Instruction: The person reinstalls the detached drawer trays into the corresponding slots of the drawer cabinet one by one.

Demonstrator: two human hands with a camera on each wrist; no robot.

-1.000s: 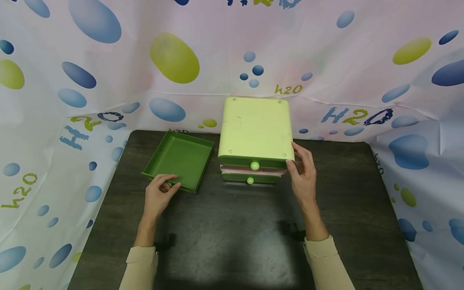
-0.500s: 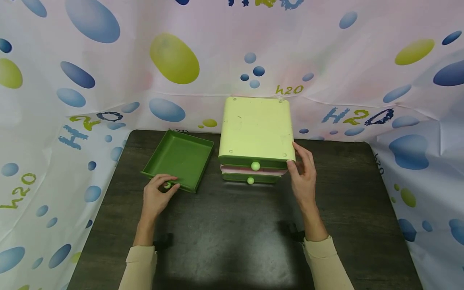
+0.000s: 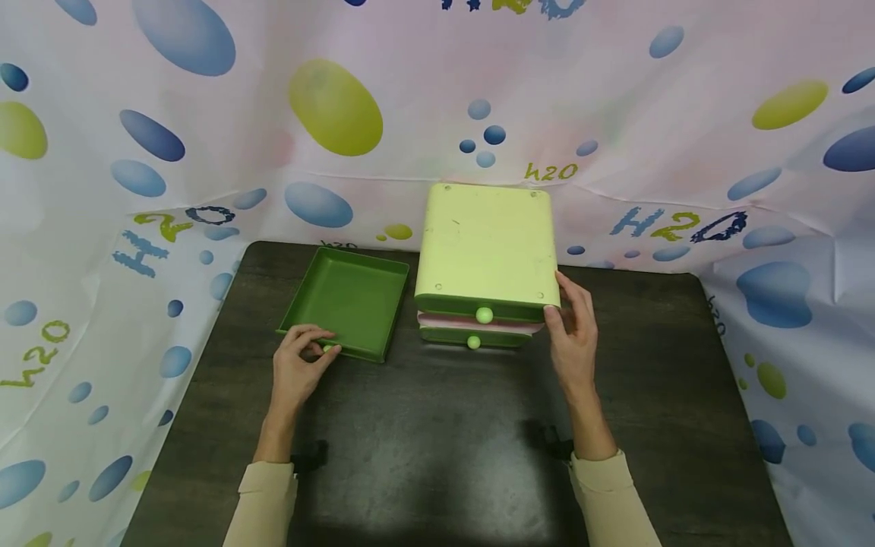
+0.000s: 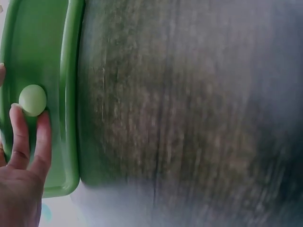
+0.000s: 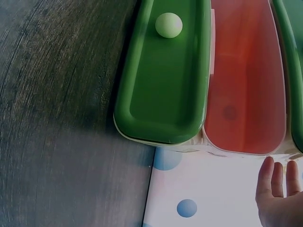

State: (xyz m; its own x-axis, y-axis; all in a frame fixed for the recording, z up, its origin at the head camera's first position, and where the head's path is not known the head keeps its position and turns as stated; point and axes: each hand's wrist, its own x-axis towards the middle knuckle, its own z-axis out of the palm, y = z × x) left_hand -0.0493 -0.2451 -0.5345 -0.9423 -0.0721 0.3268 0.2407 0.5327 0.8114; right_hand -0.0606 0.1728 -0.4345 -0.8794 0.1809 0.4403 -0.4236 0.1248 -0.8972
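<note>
A green pull-out drawer (image 3: 355, 300) lies on the table left of a small pale yellow-green drawer cabinet (image 3: 488, 243). My left hand (image 3: 298, 365) holds the drawer's front, fingers over the rim and at its round knob (image 4: 33, 100). My right hand (image 3: 574, 334) rests on the cabinet's right front corner, thumb at the front edge and straight fingers along the side. The cabinet has a top drawer (image 3: 451, 305) and a bottom drawer (image 5: 165, 85), both green with pale knobs. Between them gapes an open slot (image 5: 246, 85) with a reddish-pink inside.
The dark wood-grain table (image 3: 437, 441) stretches out in front of the cabinet and drawer. Behind and beside it hangs a white sheet (image 3: 396, 99) with blue and yellow-green spots and "H2O" lettering. The cabinet stands near the table's back edge.
The green drawer has slid slightly right toward the cabinet and turned a little, its front squarer to me, with my left hand on it. My right hand stays at the cabinet.
</note>
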